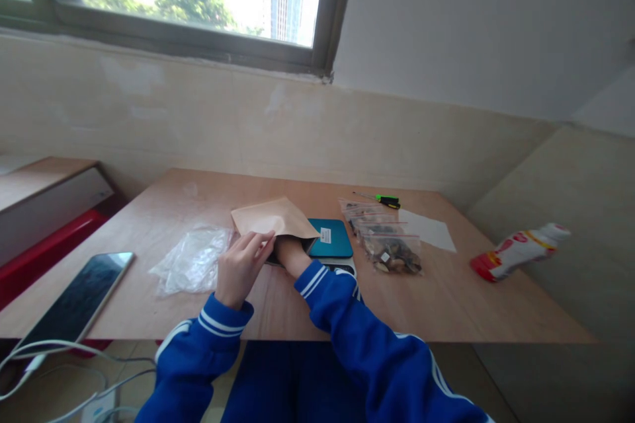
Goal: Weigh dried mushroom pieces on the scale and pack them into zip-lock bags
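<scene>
A tan paper pouch lies near the middle of the wooden table, partly over a small scale with a teal top. My left hand pinches the pouch's open near edge with closed fingers. My right hand is pushed inside the pouch up to the wrist, so its fingers are hidden. Both arms wear blue sleeves with white stripes.
Crumpled clear plastic bags lie left of the pouch. Clear zip bags of brown pieces sit right of the scale, with a white sheet and a green-handled screwdriver behind. A white and red bottle lies far right. A tablet with cables rests left.
</scene>
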A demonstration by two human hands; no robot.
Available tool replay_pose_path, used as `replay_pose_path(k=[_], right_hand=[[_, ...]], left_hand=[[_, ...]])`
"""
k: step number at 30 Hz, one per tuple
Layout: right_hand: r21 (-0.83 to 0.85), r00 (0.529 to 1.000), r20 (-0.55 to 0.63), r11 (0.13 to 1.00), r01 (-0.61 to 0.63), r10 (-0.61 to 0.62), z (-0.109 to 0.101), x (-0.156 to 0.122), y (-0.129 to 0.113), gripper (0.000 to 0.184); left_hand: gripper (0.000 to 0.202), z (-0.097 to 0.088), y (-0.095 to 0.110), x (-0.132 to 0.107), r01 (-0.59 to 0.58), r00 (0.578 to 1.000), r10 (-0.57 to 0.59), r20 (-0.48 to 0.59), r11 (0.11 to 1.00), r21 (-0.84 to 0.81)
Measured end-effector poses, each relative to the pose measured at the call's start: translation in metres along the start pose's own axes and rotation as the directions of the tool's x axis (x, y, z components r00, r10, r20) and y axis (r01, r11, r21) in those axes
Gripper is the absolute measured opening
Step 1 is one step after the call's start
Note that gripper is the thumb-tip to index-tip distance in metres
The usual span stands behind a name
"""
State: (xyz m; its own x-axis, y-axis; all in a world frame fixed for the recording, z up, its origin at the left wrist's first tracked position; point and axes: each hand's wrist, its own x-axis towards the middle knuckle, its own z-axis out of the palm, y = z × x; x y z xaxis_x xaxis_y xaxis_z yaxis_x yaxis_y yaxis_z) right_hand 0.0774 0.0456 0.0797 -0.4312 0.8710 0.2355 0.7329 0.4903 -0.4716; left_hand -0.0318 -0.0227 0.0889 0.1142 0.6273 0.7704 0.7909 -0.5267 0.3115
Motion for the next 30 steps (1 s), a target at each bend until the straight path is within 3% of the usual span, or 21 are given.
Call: replay_pose_path(k=[4,11,15,19,23,26,28,30], right_hand=[[0.085,0.999,-0.047,0.996,-0.017,0.021,-0.012,-0.017,0.002,0.035],[0.275,0.991,0.093,0.959,0.071,-0.099,-0.044,-0.040,0.001,0.028],[0.360,0.987,0.010,0.922,0.145,-0.159,-0.063,-0.047,0.004,0.026],[0.489,0.986,-0.145,0.860,0.146,-0.085,-0.075,-0.052,0.009,0.019],[0.697,0.975,-0.224,0.697,0.168,-0.011,-0.088,-0.060,0.018,0.012],[0.768,0.939,-0.326,0.611,0.194,0.112,-0.095,-0.070,0.040,0.016],[0.726,0.885,-0.406,0.668,0.161,0.228,-0.093,-0.076,0.064,0.018],[0.609,0.841,-0.449,0.792,0.041,0.302,-0.084,-0.081,0.090,0.018]], left_hand=[[0.021,-0.002,-0.001,0.007,0.083,0.996,-0.082,0.040,0.996,-0.027],[0.023,-0.010,-0.004,0.017,0.186,0.978,-0.176,0.110,0.979,-0.081],[0.026,-0.012,-0.005,0.022,0.193,0.976,-0.187,0.111,0.980,-0.052],[0.029,-0.012,-0.003,0.033,0.207,0.972,-0.201,0.118,0.977,-0.046],[0.027,-0.013,-0.001,0.047,0.224,0.968,-0.220,0.125,0.974,-0.024],[0.026,-0.016,-0.001,0.054,0.227,0.969,-0.224,0.107,0.974,-0.017],[0.027,-0.017,-0.002,0.055,0.227,0.970,-0.222,0.098,0.973,-0.036],[0.027,-0.017,-0.002,0.054,0.241,0.967,-0.235,0.098,0.969,-0.050]])
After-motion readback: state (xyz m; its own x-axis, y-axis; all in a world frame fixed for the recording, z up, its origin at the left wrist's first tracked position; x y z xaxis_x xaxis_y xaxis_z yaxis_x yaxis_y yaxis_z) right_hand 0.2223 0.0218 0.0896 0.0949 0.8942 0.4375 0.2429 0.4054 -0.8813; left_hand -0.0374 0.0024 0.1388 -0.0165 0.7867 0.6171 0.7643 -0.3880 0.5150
